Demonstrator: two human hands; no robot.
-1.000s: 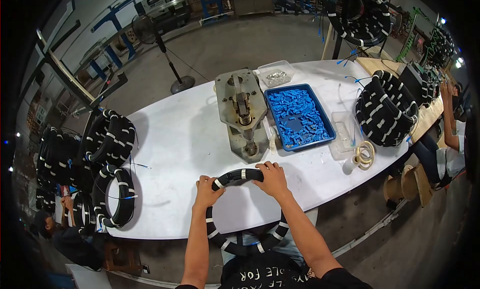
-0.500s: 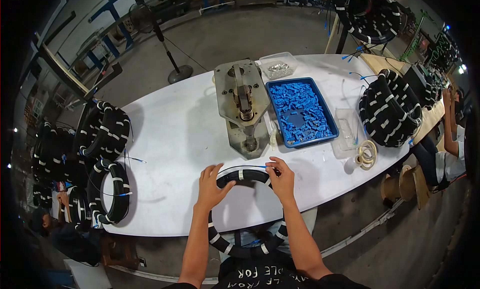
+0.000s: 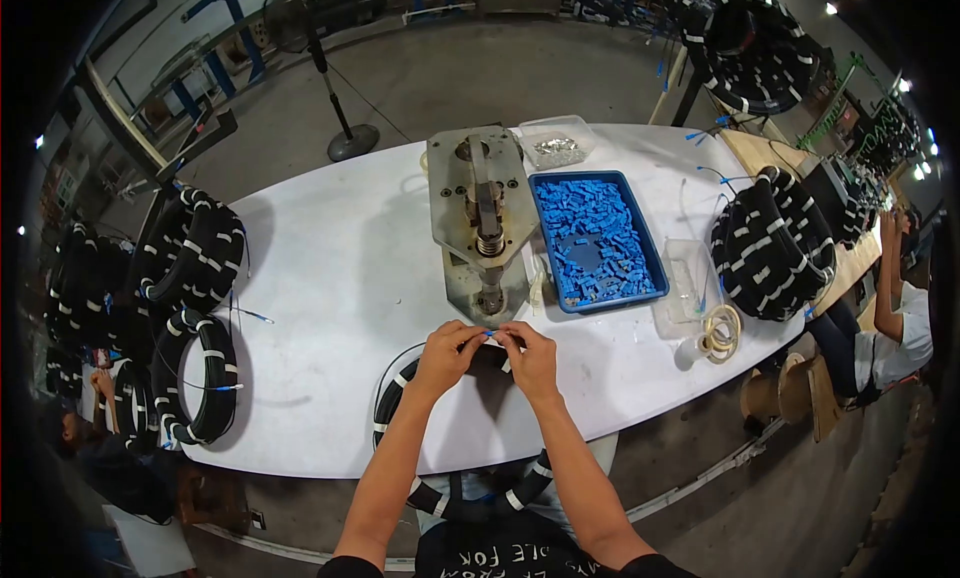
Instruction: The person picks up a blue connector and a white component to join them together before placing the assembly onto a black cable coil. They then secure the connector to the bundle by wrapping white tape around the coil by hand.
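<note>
Close together at the table's near edge, my left hand (image 3: 448, 358) and my right hand (image 3: 529, 356) both pinch a cable end with a small blue connector (image 3: 490, 333). A thin strand curves away from my left hand to a black cable coil (image 3: 388, 410) with white tape bands. That coil rests upright against the table edge and my body, partly covered by my forearms. Just beyond my fingertips stands a metal hand press (image 3: 487, 233). The connector's fine details are too small to make out.
Right of the press lies a blue tray (image 3: 661, 286) of small blue parts, with a clear box (image 3: 555, 148) of metal pieces behind. Banded cable coils (image 3: 200, 378) line the left; another coil bundle (image 3: 775, 243) sits right. People work at both sides.
Both hands have moved inward and met in front of the press. My left hand has left the coil's rim and now grips the cable end too. The coil has shifted left and lower.
</note>
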